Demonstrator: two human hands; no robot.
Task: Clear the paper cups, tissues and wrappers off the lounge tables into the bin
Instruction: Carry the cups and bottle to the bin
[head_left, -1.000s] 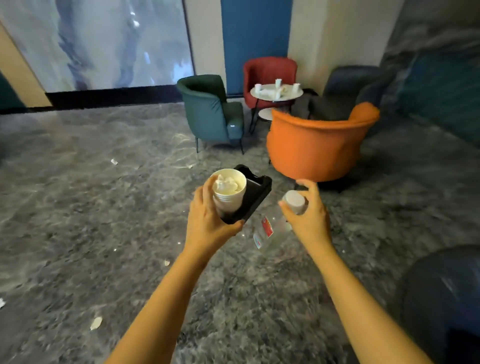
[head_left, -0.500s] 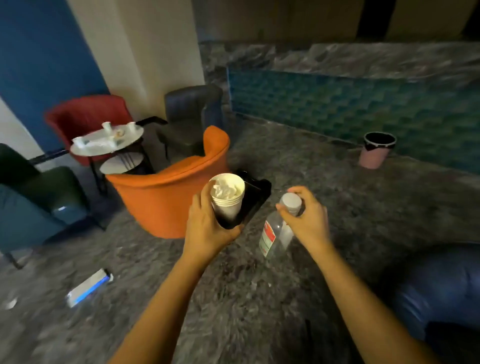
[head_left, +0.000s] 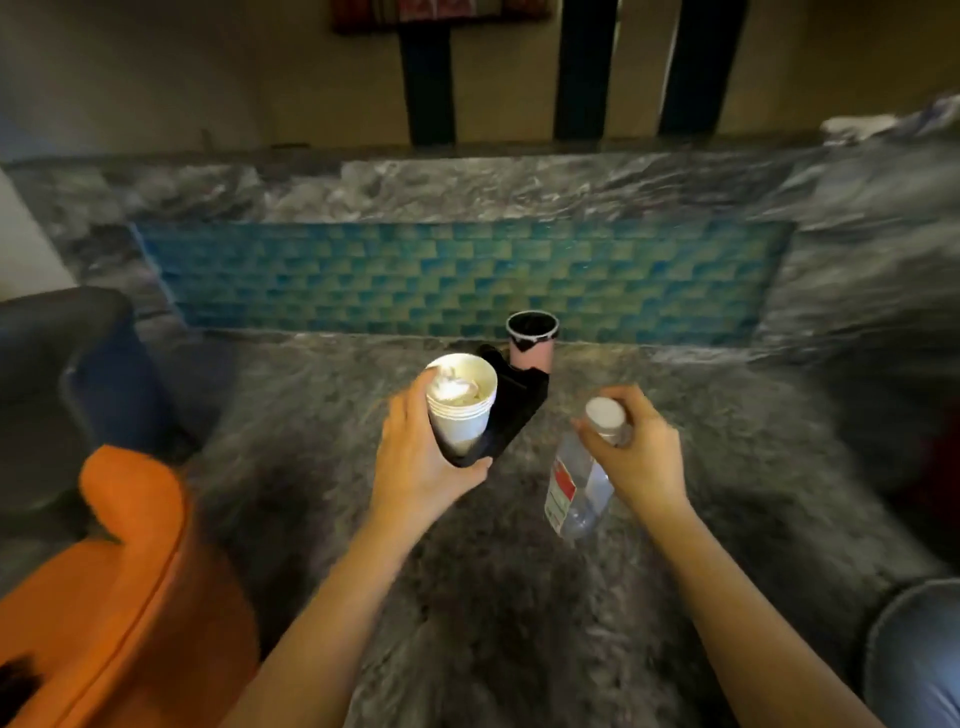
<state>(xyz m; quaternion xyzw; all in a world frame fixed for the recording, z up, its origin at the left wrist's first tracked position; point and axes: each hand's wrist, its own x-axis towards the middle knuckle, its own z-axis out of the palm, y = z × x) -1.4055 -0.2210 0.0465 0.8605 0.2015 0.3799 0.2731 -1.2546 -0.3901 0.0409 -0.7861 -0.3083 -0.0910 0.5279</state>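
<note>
My left grip (head_left: 421, 467) clasps the paper cups (head_left: 461, 405), light and crushable I think, round their walls; my right grip (head_left: 641, 457) pinches the bottle (head_left: 579, 488) by its cap.

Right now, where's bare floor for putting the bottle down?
Bare floor lies between the orange chair and the bin, and right of the bin below the tiled wall. Left is crowded: a dark chair behind the orange one.
</note>
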